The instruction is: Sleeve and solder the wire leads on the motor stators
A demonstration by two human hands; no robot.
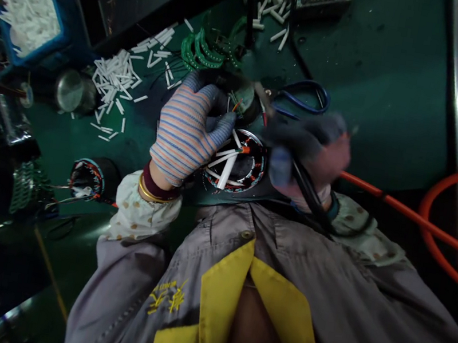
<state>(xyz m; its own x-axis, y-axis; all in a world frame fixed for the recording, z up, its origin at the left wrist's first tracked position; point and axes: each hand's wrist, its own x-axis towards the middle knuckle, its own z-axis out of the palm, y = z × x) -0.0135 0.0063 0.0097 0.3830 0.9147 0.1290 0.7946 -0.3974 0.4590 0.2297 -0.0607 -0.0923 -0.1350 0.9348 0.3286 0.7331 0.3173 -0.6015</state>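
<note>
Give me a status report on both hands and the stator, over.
Left hand gloved, fingers closed on wire leads. Right hand blurred, gripping a dark-handled tool. Stator on the green bench between them. Blue scissors just beyond, not blocking.

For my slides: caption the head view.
Striped gloved left hand on a round wound motor stator; blurred right hand grips a black tool.

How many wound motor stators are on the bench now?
2. One stator lies between the left hand and right hand; another stator sits farther left on the green bench. A third may be hidden behind the left fingers.
</note>
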